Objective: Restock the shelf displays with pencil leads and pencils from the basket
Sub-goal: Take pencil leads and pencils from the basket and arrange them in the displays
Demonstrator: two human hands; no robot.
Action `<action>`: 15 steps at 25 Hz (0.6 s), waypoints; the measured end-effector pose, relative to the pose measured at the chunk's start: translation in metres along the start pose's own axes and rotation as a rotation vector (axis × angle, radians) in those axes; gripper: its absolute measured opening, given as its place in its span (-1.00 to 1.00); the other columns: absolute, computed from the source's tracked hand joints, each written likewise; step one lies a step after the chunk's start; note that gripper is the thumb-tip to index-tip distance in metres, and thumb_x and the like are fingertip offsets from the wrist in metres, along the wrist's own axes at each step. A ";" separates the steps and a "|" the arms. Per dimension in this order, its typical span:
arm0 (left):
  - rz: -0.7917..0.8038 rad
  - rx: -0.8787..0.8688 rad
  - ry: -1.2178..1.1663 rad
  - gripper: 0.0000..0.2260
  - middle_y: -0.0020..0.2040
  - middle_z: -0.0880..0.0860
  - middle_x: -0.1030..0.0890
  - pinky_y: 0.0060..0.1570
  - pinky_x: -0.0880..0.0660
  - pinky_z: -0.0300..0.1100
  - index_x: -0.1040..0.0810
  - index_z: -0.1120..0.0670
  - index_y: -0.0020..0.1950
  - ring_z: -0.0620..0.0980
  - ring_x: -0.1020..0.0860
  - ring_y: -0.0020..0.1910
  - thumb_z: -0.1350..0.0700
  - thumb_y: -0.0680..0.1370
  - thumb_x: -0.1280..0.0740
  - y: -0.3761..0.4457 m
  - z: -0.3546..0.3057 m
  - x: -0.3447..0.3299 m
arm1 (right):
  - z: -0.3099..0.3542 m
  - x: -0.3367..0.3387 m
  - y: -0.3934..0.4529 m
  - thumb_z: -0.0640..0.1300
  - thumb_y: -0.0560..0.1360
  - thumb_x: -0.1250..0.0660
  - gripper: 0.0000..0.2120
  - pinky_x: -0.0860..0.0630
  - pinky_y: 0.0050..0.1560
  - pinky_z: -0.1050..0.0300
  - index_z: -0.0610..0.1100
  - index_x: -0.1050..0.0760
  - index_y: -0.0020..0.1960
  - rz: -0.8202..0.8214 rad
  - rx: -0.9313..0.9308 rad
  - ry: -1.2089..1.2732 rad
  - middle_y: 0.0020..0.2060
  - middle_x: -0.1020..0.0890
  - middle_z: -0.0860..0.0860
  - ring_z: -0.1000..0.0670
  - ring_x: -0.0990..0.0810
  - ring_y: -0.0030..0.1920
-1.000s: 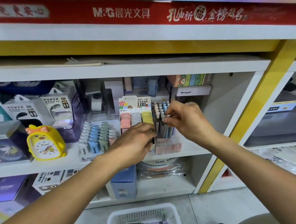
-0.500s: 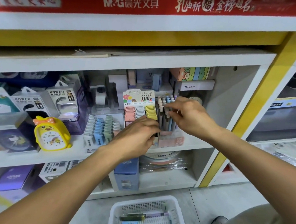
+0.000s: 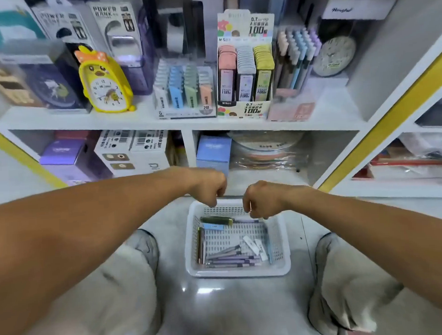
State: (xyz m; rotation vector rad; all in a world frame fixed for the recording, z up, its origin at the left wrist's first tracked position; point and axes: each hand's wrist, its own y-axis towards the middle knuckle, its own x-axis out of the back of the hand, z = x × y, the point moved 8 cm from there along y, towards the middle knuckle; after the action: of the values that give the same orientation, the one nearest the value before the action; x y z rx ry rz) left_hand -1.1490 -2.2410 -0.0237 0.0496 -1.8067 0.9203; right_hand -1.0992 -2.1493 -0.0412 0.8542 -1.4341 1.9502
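Both my hands hang over the far rim of the white basket (image 3: 238,270) on the floor, left hand (image 3: 209,187) and right hand (image 3: 259,200) loosely curled, each grip holding nothing. Purple pencils (image 3: 232,258) lie at the near end. I'd gather several aligned, tips together, then lift toward the pencil display (image 3: 297,56) on the shelf (image 3: 123,119).

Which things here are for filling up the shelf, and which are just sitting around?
For the job:
white basket on the floor
pencils in it
lead display box
pencil display
left hand and right hand over the basket

Just sitting around:
yellow duck clock
power bank boxes
round grey clock
blue box on the lower shelf
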 end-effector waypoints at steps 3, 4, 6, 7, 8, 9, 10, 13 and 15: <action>0.081 0.010 -0.028 -0.75 0.04 0.11 -0.63 -0.07 -0.54 -0.09 -0.60 0.15 0.11 0.11 -0.59 -0.01 0.11 0.47 -0.41 0.028 -0.001 -0.057 | -0.023 -0.075 0.034 -0.15 0.54 -0.37 -0.68 -0.52 0.19 0.08 -0.12 -0.55 0.29 0.096 -0.070 -0.019 0.22 -0.60 -0.10 -0.11 -0.57 0.20; 0.127 0.023 -0.039 -0.79 -0.01 0.11 -0.61 -0.13 -0.51 -0.11 -0.59 0.14 0.06 0.11 -0.58 -0.04 0.11 0.47 -0.42 0.036 -0.003 -0.081 | -0.031 -0.100 0.041 -0.13 0.55 -0.37 -0.64 -0.48 0.19 0.08 -0.12 -0.51 0.34 0.132 -0.088 -0.020 0.28 -0.55 -0.11 -0.12 -0.53 0.25; 0.188 0.055 -0.064 -0.91 -0.14 0.07 -0.55 -0.20 -0.47 -0.12 -0.51 0.14 -0.13 0.11 -0.56 -0.09 0.17 0.47 -0.40 0.050 -0.006 -0.126 | -0.048 -0.142 0.054 -0.14 0.54 -0.35 -0.61 -0.45 0.20 0.07 -0.14 -0.46 0.35 0.151 -0.123 0.000 0.31 -0.52 -0.13 -0.14 -0.50 0.29; 0.177 0.090 -0.072 -0.92 -0.13 0.08 -0.55 -0.18 -0.50 -0.10 -0.49 0.15 -0.15 0.12 -0.56 -0.07 0.22 0.47 -0.38 0.055 -0.004 -0.143 | -0.056 -0.156 0.058 -0.16 0.53 -0.34 -0.61 -0.46 0.21 0.05 -0.16 -0.45 0.35 0.126 -0.145 0.017 0.31 -0.53 -0.14 -0.16 -0.50 0.29; 0.143 0.137 -0.078 -0.93 -0.05 0.12 -0.57 -0.10 -0.55 -0.06 -0.52 0.18 -0.07 0.13 -0.57 -0.01 0.26 0.47 -0.36 0.059 0.000 -0.156 | -0.063 -0.166 0.061 -0.16 0.54 -0.33 -0.61 -0.47 0.23 0.02 -0.16 -0.43 0.35 0.086 -0.172 0.041 0.32 -0.53 -0.15 -0.16 -0.50 0.30; 0.087 0.225 -0.106 -0.80 0.08 0.16 -0.56 0.01 -0.57 -0.02 -0.54 0.21 0.08 0.15 -0.56 0.08 0.30 0.46 -0.35 0.063 0.009 -0.167 | -0.070 -0.172 0.066 -0.16 0.56 -0.30 -0.60 -0.47 0.27 0.00 -0.15 -0.40 0.38 0.038 -0.200 0.073 0.34 -0.51 -0.14 -0.15 -0.49 0.32; 0.032 0.323 -0.139 -0.66 0.17 0.20 -0.52 0.08 -0.56 -0.01 -0.49 0.24 0.24 0.16 -0.52 0.16 0.32 0.46 -0.34 0.065 0.019 -0.176 | -0.076 -0.175 0.071 -0.15 0.58 -0.28 -0.59 -0.45 0.30 -0.02 -0.12 -0.37 0.42 -0.015 -0.222 0.105 0.39 -0.48 -0.11 -0.14 -0.48 0.36; -0.027 0.510 -0.175 -0.54 0.22 0.26 -0.50 0.11 -0.53 -0.04 -0.34 0.32 0.38 0.17 -0.52 0.18 0.34 0.48 -0.31 0.070 0.028 -0.200 | -0.071 -0.171 0.090 -0.11 0.62 -0.24 -0.49 -0.46 0.31 -0.02 -0.06 -0.24 0.55 -0.170 -0.205 0.149 0.50 -0.37 -0.02 -0.11 -0.46 0.39; -0.016 0.547 -0.199 -0.65 0.15 0.23 -0.55 0.02 -0.56 -0.08 -0.38 0.32 0.31 0.14 -0.59 0.09 0.32 0.53 -0.28 0.077 0.018 -0.216 | -0.053 -0.162 0.111 -0.14 0.62 -0.24 -0.46 -0.53 0.20 -0.05 -0.08 -0.20 0.56 -0.239 -0.141 0.082 0.52 -0.33 -0.01 -0.13 -0.49 0.36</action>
State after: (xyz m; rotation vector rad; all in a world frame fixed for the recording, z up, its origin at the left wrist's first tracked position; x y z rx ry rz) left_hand -1.1016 -2.2783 -0.2455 0.5143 -1.6775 1.4151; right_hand -1.0891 -2.1391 -0.2440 0.8299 -1.3381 1.6679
